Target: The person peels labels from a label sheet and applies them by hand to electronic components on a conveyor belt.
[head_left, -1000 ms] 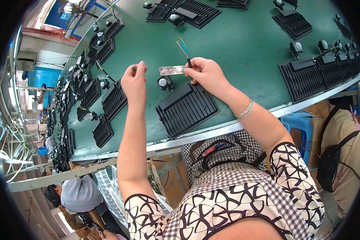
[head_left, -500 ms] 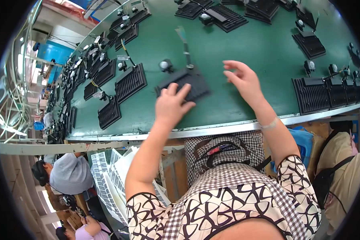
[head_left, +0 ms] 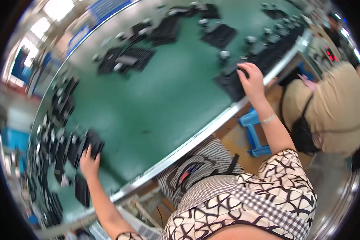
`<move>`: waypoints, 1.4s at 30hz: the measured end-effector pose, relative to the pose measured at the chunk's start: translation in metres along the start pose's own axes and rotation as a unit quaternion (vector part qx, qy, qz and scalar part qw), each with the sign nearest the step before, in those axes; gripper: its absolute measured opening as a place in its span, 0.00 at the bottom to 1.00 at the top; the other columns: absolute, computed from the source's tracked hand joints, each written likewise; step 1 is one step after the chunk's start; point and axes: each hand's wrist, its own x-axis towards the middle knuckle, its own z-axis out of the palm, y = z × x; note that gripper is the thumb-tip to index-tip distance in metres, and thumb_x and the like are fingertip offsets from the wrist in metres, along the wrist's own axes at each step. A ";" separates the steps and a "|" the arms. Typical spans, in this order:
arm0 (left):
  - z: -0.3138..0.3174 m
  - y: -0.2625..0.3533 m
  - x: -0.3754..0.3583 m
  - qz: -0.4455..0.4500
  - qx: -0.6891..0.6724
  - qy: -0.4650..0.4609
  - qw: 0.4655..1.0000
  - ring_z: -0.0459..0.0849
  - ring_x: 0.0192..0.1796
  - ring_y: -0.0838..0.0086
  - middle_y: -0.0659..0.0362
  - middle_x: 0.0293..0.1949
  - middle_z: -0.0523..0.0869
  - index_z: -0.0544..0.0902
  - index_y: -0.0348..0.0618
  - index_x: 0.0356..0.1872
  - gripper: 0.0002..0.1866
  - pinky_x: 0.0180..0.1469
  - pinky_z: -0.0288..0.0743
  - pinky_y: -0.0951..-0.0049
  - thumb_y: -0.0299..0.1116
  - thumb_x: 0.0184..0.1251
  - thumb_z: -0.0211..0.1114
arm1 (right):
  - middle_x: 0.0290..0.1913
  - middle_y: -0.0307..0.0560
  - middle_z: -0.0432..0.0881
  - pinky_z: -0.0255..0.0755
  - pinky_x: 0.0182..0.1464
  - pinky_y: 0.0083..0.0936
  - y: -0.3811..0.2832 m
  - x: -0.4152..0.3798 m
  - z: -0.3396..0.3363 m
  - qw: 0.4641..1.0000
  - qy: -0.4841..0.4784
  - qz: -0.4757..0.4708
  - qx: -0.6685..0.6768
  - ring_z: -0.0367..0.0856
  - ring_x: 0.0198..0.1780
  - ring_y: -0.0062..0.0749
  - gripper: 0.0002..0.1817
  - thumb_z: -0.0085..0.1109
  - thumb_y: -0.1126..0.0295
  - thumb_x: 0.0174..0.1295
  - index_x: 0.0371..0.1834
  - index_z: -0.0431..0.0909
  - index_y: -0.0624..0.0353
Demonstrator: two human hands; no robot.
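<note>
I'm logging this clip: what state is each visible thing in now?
Left hand: fingers apart, at a black unit; grip unclear.
Right hand: fingers bent at a dark part; grip unclear.
Far black units: lying on the green bench.
Red display: lit, unreadable.
Blue stool: standing, partly hidden.

2 hands [head_left: 91, 164] [head_left: 253, 82], 1 table [head_left: 160, 104], 1 blue stool [head_left: 250, 119]

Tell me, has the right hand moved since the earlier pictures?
Yes: against the green table, the right hand has moved to the person's right, reaching the row of black panels.
</note>
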 end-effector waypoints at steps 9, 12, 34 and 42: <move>-0.055 0.144 -0.013 0.114 -0.198 0.021 0.973 0.82 0.39 0.57 0.53 0.37 0.80 0.82 0.42 0.42 0.15 0.40 0.76 0.60 0.18 0.51 0.63 | 0.69 0.65 0.67 0.59 0.70 0.52 0.174 0.056 -0.033 0.922 0.025 0.203 -0.329 0.67 0.69 0.57 0.36 0.56 0.45 0.66 0.69 0.68 0.59; -0.074 0.227 -0.019 0.166 -0.279 -0.032 0.945 0.82 0.36 0.57 0.54 0.34 0.82 0.84 0.43 0.40 0.14 0.39 0.76 0.62 0.19 0.51 0.65 | 0.72 0.64 0.63 0.54 0.72 0.58 0.214 0.079 -0.035 0.896 -0.015 0.282 -0.344 0.63 0.73 0.55 0.36 0.50 0.42 0.69 0.72 0.65 0.56; -0.077 0.521 0.035 0.397 -0.375 0.003 0.838 0.77 0.50 0.48 0.43 0.59 0.74 0.83 0.41 0.53 0.26 0.49 0.75 0.55 0.37 0.50 0.74 | 0.64 0.51 0.73 0.59 0.66 0.56 0.242 0.085 -0.025 0.914 -0.043 0.257 -0.311 0.67 0.68 0.46 0.28 0.56 0.44 0.62 0.58 0.79 0.51; -0.067 0.368 -0.010 0.339 -0.332 -0.005 0.880 0.77 0.56 0.46 0.41 0.59 0.75 0.85 0.40 0.48 0.23 0.55 0.74 0.55 0.31 0.45 0.71 | 0.66 0.60 0.68 0.51 0.68 0.65 0.083 0.021 0.018 0.931 -0.058 0.226 -0.282 0.62 0.69 0.52 0.33 0.54 0.45 0.64 0.61 0.73 0.62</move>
